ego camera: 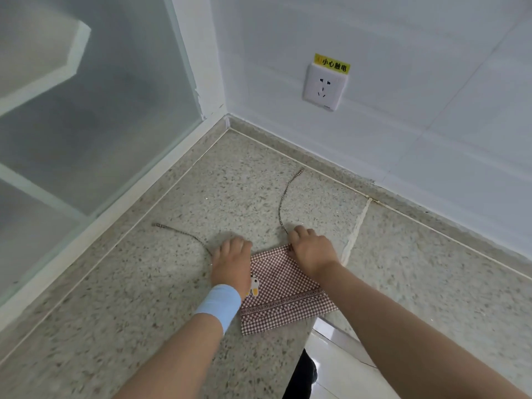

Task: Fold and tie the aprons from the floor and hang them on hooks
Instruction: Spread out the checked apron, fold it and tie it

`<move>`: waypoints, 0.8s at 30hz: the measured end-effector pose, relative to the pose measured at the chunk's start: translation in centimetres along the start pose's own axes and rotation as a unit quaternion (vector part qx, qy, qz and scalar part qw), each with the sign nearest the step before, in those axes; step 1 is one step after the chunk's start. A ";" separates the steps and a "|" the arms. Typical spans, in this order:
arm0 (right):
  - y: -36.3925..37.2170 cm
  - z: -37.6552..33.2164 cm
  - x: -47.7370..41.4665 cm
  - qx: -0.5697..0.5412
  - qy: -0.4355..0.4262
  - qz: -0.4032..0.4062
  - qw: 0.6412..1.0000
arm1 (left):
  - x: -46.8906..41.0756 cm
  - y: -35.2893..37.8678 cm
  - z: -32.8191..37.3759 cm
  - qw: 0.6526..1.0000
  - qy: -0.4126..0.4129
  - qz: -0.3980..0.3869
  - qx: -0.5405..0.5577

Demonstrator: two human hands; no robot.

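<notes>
A white wall socket (324, 87) sits in the white tiled wall (431, 82), with a yellow warning label (332, 63) along its top edge. Left of the socket stands a white-framed frosted glass panel (100, 110). Below the socket spreads a speckled stone floor (129, 298), crossed by a pale seam (355, 228); glossy white tile (339, 367) lies lower still.

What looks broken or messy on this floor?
The white seam in the stone floor, right of the folded apron, is fat and lumpy, like a rough patch, unlike the thin lines elsewhere. Paint is also chipped on the white frame by the frosted glass.
</notes>
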State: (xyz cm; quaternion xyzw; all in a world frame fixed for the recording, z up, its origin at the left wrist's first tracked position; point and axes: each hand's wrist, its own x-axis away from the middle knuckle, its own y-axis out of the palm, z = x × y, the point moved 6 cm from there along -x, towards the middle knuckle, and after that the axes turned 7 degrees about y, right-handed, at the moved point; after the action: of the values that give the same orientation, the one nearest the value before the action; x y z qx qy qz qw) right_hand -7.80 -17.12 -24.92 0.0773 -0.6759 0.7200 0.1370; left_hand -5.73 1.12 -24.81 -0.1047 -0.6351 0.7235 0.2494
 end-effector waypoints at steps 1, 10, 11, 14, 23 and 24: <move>0.1 -0.1 0.0 0.016 -0.006 0.036 0.999 | 0.2 0.0 1.2 0.999 0.033 0.029 0.006; 6.0 -0.2 2.8 -0.028 -0.105 0.049 0.993 | 4.5 7.7 3.2 0.991 0.095 -0.090 -0.027; 6.5 0.3 3.1 -0.030 -0.098 0.034 0.994 | 4.9 7.8 2.8 0.990 0.101 -0.092 -0.029; 6.5 0.8 3.6 -0.017 -0.087 0.033 0.996 | 5.6 7.7 1.3 0.987 0.117 -0.103 -0.038; 3.9 -2.3 7.8 -0.037 -0.236 0.073 0.968 | 6.5 4.4 2.5 0.978 0.186 -0.057 -0.072; 4.0 -2.1 8.6 -0.050 -0.245 0.051 0.967 | 6.9 4.2 2.9 0.972 0.215 -0.053 -0.079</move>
State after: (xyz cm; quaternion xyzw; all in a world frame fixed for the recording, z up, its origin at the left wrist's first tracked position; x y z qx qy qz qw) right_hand -17.08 -14.43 -26.35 0.2098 -0.7271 0.6503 -0.0665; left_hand -13.96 1.68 -27.28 -0.2436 -0.6259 0.6177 0.4092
